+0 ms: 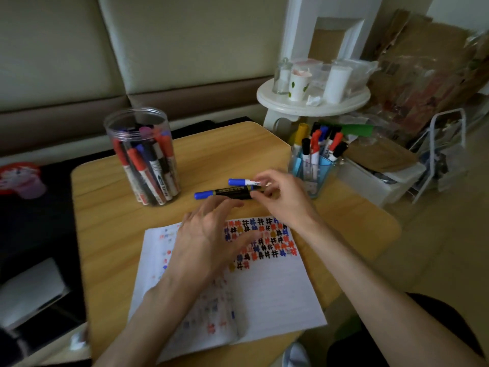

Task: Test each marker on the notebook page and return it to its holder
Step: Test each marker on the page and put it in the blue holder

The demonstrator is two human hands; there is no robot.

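An open notebook [267, 290] lies on the wooden table [105, 213], its page covered with red, blue, black and yellow hash marks. My right hand [280, 200] grips two markers above the page's far edge: a black marker with a blue cap [225, 193] and a white marker with a blue cap [242, 181]. My left hand [209, 234] hovers over the page with fingers spread, its fingertips close to the black marker. A clear round jar of markers [144, 157] stands at the back left. A blue square holder with markers [315, 160] stands at the right edge.
A white round stool [312, 100] with cups and a glass bottle stands behind the table. A white box [381, 181] and a wire rack [447, 152] sit on the floor to the right. A sofa runs along the back.
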